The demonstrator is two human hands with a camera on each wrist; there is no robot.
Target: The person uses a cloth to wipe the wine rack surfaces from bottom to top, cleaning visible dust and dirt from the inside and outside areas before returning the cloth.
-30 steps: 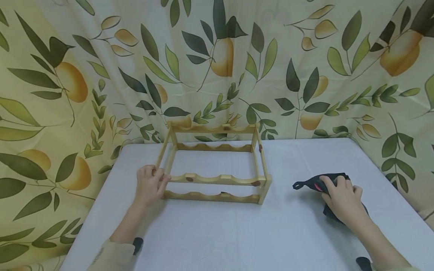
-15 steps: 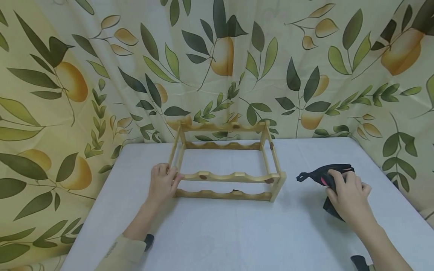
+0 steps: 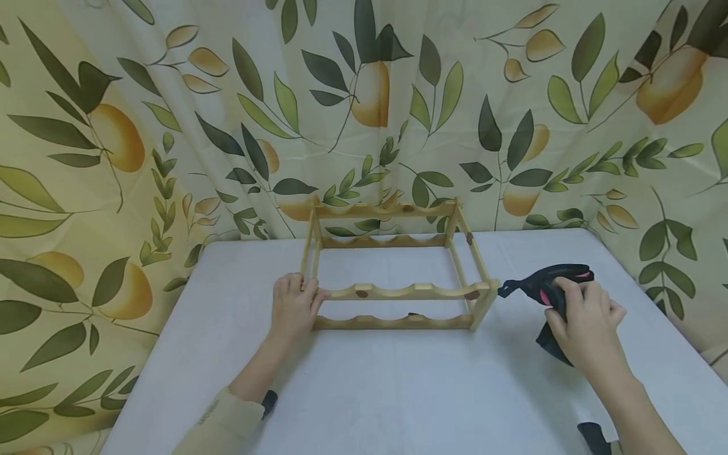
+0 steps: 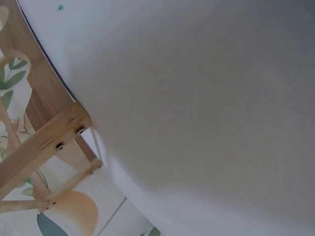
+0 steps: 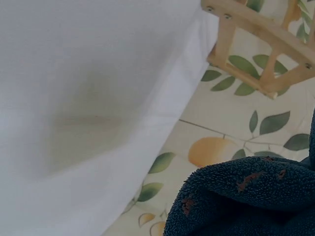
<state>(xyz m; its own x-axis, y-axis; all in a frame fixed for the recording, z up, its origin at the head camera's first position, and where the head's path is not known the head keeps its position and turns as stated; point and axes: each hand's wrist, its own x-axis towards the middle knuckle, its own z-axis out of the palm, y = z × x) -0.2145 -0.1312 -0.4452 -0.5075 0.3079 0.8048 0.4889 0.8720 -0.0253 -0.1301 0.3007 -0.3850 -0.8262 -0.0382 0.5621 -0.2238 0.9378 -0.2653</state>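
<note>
A light wooden rack (image 3: 418, 291) with scalloped rails stands at the middle of the table. At its front left corner my left hand (image 3: 292, 308) grips the frame, thumb toward the front rail. Off to the right, my right hand (image 3: 590, 319) holds a dark, bunched cloth (image 3: 537, 283) with a hanging loop and pink bits, raised above the table near the rack's right end. Up close in the right wrist view, the cloth (image 5: 236, 179) has a looped terry pile like a towel. Part of the rack (image 4: 44, 140) shows in the left wrist view; neither wrist view shows fingers.
A white cloth covers the table (image 3: 392, 385). Behind and to the left hangs a curtain (image 3: 364, 151) printed with leaves and orange fruit. Dark straps or camera parts show at both wrists.
My left hand and the rack have slid to the right across the table. My right hand has lifted the towel-like cloth slightly, and the rack's right end now sits close to it.
</note>
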